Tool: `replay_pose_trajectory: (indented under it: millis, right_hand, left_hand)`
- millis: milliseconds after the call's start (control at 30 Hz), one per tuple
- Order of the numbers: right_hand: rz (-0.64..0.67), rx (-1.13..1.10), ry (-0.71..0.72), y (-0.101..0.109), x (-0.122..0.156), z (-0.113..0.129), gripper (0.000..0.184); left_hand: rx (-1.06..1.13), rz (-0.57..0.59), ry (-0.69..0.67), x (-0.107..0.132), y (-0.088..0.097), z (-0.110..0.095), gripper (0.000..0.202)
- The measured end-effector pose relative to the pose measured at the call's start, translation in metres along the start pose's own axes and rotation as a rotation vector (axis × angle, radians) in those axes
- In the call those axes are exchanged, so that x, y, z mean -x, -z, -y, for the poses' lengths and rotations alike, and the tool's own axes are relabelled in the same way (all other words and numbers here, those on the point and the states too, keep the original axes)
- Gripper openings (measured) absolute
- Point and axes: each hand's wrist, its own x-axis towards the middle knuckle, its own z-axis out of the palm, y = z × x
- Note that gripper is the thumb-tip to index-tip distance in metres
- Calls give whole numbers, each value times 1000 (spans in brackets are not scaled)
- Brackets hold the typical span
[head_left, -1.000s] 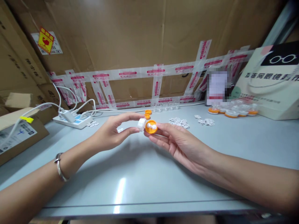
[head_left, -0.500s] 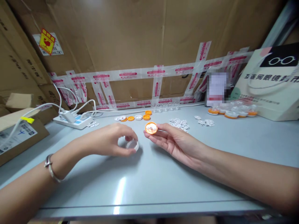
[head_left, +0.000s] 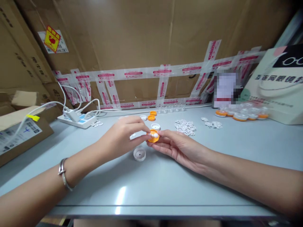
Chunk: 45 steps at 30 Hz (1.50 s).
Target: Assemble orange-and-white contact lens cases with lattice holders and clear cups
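Note:
My right hand (head_left: 181,148) holds a round orange cap (head_left: 153,140) tilted towards me, gripping its right rim with thumb and fingers. Small white gear-like parts (head_left: 156,135) sit inside the cap. From the left, my left hand (head_left: 127,134) reaches to the cap with thumb and fingertips pinched at its left side, by a small white part; how firmly they grip it is hard to see. Just below, a round white case (head_left: 139,154) with a dark centre hole lies on the table. A white ring-shaped cap (head_left: 155,126) lies right behind the orange one.
Farther back lie orange caps (head_left: 151,118), clear cups (head_left: 171,108) and a heap of white cut-out pieces (head_left: 185,127). At right are several orange-based clear cases (head_left: 241,112) and a paper bag (head_left: 281,91). A power strip (head_left: 78,121) and carton (head_left: 22,135) stand left.
My left hand has let go of the white case, which now lies on the table, and has moved right to the orange cap. My right hand still holds the cap.

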Motion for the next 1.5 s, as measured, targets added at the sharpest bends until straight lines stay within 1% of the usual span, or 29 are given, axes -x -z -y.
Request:
replay_pose_trajectory:
  millis: [67, 167, 233, 300, 433, 567, 667, 833, 933, 1067, 1400, 1500]
  right_hand:
    - [5, 15, -9, 0, 0, -3, 14]
    - [18, 35, -23, 0, 0, -6, 14]
    - [11, 42, -30, 0, 0, -7, 14]
    - [-15, 43, -37, -1, -1, -7, 14]
    - [-57, 16, -59, -3, -1, -6, 13]
    - [-48, -13, -70, -3, -2, -6, 12]
    - [-37, -26, -68, -1, -2, -6, 12]
    - [-27, -36, -61, 0, -2, -5, 10]
    - [-27, -50, -53, 0, -2, -5, 11]
    - [-46, -50, -64, -1, -2, -5, 12]
    - [-35, -36, -48, 1, 0, -5, 10]
    - [-26, -25, -47, 0, 1, -4, 13]
  left_hand:
    - [37, 33, 56, 0, -4, -2, 10]
    - [91, 76, 193, -1, -7, -3, 6]
    - [94, 104, 241, -1, -7, -4, 6]
    - [69, 123, 217, -1, -7, -5, 7]
    - [0, 136, 111, 0, -5, -3, 11]
    - [-4, 134, 60, 1, -5, 3, 13]
    - [-25, 120, -16, 2, -5, 6, 14]
    - [-151, 81, -130, 3, -5, 8, 16]
    - [-184, 68, -177, 4, -6, 8, 16]
    - [-191, 68, -190, 4, -5, 7, 18]
    - [-203, 107, -167, 6, -1, 3, 17]
    - [-143, 108, -145, 5, 0, 0, 17]
